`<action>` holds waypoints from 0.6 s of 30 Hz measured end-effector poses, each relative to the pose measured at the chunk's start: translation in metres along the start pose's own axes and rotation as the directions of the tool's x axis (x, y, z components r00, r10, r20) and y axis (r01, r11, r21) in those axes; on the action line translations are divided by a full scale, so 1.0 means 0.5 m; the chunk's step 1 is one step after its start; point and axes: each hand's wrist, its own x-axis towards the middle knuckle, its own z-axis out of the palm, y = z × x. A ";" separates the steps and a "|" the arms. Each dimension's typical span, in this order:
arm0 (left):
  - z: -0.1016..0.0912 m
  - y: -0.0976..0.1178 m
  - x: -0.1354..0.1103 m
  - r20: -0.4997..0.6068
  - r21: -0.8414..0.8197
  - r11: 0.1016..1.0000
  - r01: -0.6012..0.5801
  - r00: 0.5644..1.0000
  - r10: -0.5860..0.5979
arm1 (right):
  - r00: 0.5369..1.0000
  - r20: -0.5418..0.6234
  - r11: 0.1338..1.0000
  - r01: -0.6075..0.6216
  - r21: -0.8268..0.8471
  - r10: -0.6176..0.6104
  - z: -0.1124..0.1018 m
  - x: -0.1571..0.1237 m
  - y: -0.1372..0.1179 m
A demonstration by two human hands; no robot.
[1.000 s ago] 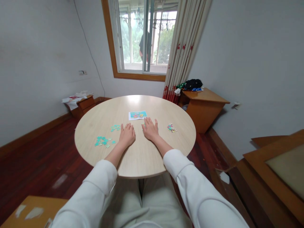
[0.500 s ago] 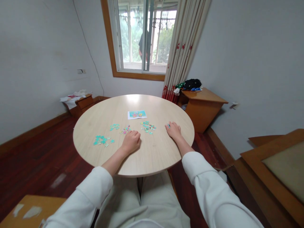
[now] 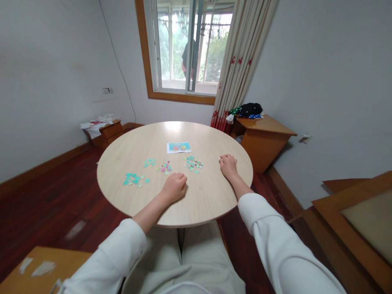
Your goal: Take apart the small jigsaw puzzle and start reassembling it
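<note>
On the round pale wooden table (image 3: pixel 196 208) my left hand (image 3: pixel 175 187) rests with its fingers curled closed; whatever may be inside is hidden. It lies just nearer to me than a small pile of pink and multicoloured puzzle pieces (image 3: pixel 165 167). Toward the table's right side my right hand (image 3: pixel 228 165) is closed, pinching a small puzzle piece (image 3: pixel 221 158) at its fingertips, mostly covered. A mixed pile of puzzle pieces (image 3: pixel 193 164) lies between the hands. Two turquoise groups of puzzle pieces, a small one (image 3: pixel 150 163) and a larger one (image 3: pixel 133 179), are at the left.
A printed picture sheet (image 3: pixel 179 147) lies beyond the piles. Behind the table stand a wooden cabinet (image 3: pixel 266 139) with cloths on top and a low drawer unit (image 3: pixel 110 131). A chair (image 3: pixel 361 212) is at the right. A person (image 3: pixel 189 59) shows through the window.
My right hand has turned slightly at its spot, and the piece at its fingertips now shows pale instead of dark. My left hand has drawn a little back from the pink pile. The view has shifted slightly.
</note>
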 end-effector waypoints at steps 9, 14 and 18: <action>0.000 -0.003 -0.001 -0.025 -0.030 0.998 0.055 0.998 -0.055 | 0.991 0.071 0.982 0.099 0.163 -0.111 -0.030 -0.013 -0.058; -0.006 0.000 0.000 -0.017 -0.044 0.997 0.071 0.997 -0.072 | 0.937 0.304 0.963 0.094 0.252 -0.171 -0.045 -0.030 -0.089; -0.006 0.001 0.000 -0.021 -0.043 0.997 0.067 0.997 -0.068 | 0.946 0.287 0.970 0.084 0.228 -0.149 -0.045 -0.041 -0.090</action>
